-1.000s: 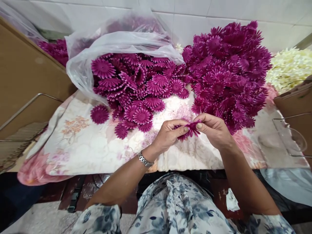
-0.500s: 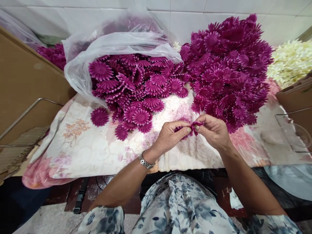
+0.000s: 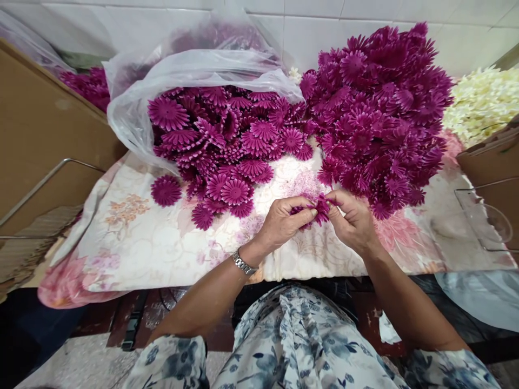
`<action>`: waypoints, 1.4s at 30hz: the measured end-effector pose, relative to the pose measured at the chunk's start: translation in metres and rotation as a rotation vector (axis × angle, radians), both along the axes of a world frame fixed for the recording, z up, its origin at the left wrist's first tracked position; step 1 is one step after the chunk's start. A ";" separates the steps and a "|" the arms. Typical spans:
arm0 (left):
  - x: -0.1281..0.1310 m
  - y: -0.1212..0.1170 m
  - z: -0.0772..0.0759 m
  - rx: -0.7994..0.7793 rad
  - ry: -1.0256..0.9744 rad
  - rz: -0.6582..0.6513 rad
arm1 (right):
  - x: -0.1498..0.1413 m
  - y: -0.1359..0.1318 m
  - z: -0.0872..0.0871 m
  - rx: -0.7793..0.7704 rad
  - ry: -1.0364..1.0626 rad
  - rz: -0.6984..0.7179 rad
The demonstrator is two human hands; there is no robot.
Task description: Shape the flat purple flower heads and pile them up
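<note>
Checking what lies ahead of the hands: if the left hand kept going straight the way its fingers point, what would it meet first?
The left hand points right, so it would press the purple flower into the right hand; depth is hard to judge.

White wall tiles point(image 3: 365, 11) are seen along the top; a brown board point(image 3: 44, 140) is propped at the left.

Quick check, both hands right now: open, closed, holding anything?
Left hand: closed, fingers pinching the purple flower piece.
Right hand: closed, fingertips gripping the same purple flower piece from the other side.
</note>
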State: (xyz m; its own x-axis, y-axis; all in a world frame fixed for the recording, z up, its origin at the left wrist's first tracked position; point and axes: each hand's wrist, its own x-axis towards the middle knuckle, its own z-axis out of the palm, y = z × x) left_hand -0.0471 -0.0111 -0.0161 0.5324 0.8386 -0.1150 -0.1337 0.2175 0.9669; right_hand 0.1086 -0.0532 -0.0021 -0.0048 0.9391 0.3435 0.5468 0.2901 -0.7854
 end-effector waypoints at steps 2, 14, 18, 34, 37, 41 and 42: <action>0.000 0.000 -0.001 -0.002 -0.013 0.002 | -0.002 -0.001 0.000 0.010 -0.010 0.012; -0.005 0.001 0.003 0.082 -0.026 0.001 | -0.004 -0.002 -0.009 0.293 -0.390 -0.238; -0.007 0.003 0.001 -0.074 -0.094 0.084 | 0.032 0.008 0.012 0.367 -0.429 -0.395; -0.002 0.003 0.008 -0.162 -0.181 0.084 | 0.080 0.028 0.040 0.298 -0.766 -0.519; -0.002 0.003 0.008 -0.164 -0.185 0.088 | 0.085 0.027 0.038 0.353 -0.748 -0.575; -0.003 0.003 0.006 -0.151 -0.172 0.066 | 0.119 0.028 0.039 0.315 -0.786 -0.769; -0.004 0.002 0.005 -0.146 -0.166 0.060 | 0.128 0.029 0.040 0.237 -0.830 -0.783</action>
